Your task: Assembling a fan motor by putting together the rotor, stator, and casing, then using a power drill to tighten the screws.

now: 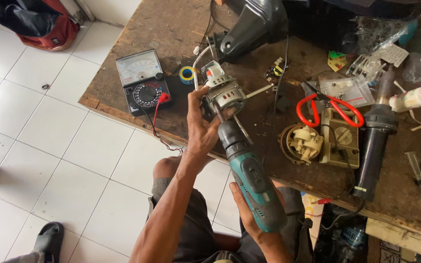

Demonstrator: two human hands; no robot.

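Observation:
My left hand [201,127] grips a small electric motor [221,92] with a metal core and white wires, held just above the front edge of the wooden table [137,29]. In my right hand [250,214] is a teal and black cordless drill [249,173]. The drill's bit points up and left into the motor's underside. Both hands are over my knees at the table's edge.
An analog multimeter [141,80] with red and black leads lies at the left. Red-handled scissors [330,109], a beige gear assembly [305,142], a black heat gun [373,146], a tape roll [187,74] and a glue bottle [410,99] lie at the right. A red bag [40,24] sits on the tiled floor.

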